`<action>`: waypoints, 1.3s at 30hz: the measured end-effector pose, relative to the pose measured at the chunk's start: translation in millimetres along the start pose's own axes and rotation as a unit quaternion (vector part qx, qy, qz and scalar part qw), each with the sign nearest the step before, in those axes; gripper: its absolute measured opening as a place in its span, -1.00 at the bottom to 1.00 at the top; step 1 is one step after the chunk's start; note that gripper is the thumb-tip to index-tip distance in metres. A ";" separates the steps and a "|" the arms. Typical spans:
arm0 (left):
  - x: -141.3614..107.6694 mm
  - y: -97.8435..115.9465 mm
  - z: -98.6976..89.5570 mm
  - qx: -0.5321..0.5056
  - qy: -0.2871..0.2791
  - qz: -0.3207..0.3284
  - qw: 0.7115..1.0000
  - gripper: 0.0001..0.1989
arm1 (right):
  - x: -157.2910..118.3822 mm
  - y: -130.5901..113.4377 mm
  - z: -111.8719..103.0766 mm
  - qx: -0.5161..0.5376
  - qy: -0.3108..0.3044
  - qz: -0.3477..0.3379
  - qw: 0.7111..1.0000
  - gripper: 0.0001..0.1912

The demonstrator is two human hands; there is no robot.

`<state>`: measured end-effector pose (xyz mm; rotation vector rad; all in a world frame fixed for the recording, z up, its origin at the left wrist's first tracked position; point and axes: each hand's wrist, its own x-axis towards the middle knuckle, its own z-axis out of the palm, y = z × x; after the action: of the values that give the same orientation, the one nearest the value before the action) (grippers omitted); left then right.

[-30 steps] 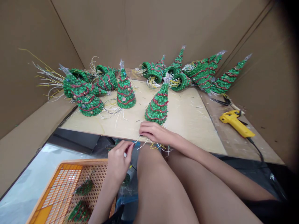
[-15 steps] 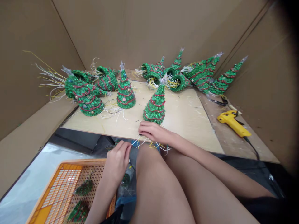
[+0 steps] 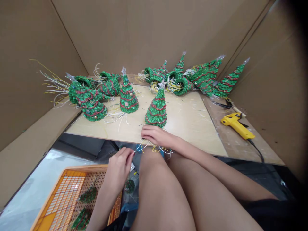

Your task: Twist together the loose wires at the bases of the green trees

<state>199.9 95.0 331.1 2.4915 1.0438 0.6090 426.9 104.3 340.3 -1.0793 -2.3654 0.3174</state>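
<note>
Nearest, at the bottom of the view, an orange perforated plastic crate [image 3: 69, 170] holds small green tinsel-covered pieces [image 3: 88, 194], and another green piece [image 3: 129, 186] sits just beside it, by the inside of the thigh. The left hand [image 3: 117, 170] is clenched with its fingertips pinched together, apparently on the end of some thin wire strands [image 3: 144, 147] that fan out over the near edge of a plywood board [image 3: 192, 134]. The right hand [image 3: 154, 135] lies curled across those strands at the edge; whether it grips them or only presses them down, I cannot tell. Just beyond it stands a green tinsel Christmas tree cone [image 3: 156, 112], its long axis upright, a silver star at its tip and its wires running from the base toward the person. A second upright cone [image 3: 128, 99] stands to its left. As far as shows, these two are upright on the board, while about nine more lie on their sides along the far edge, with loose wire tails at their bases. All show red garland. To the right lie a yellow hot glue gun [image 3: 237, 125] and a dark pair of pliers [image 3: 221, 104], against cardboard walls [image 3: 144, 32].
</note>
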 end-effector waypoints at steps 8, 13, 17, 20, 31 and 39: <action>-3.8 -5.6 -0.4 -0.050 -0.022 -0.030 0.998 -0.79 | -0.1 0.7 0.3 0.002 0.005 0.002 1.000 -0.75; -6.9 -10.2 -2.5 -0.069 -0.037 -0.046 0.996 -0.78 | 0.5 0.5 -0.2 -0.008 0.007 0.008 1.000 -0.74; -9.4 -12.1 -3.3 -0.066 -0.043 -0.047 0.996 -0.76 | 0.7 1.2 0.3 -0.010 0.003 0.003 1.000 -0.75; -12.6 -14.5 -5.5 -0.068 -0.040 -0.043 0.996 -0.76 | 0.5 2.4 1.2 -0.009 0.002 0.004 1.000 -0.75; -0.5 -5.6 -41.9 -0.020 0.138 -0.005 0.990 -0.84 | -1.9 6.6 0.6 -0.026 0.033 0.027 0.999 -0.77; 58.3 -2.1 -17.8 -0.049 0.120 0.047 0.990 -0.61 | -5.2 4.4 0.8 0.011 0.072 0.047 0.996 -0.81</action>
<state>226.4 142.2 359.3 2.4355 0.9557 0.9853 432.1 103.2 336.0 -1.1645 -2.1850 0.2884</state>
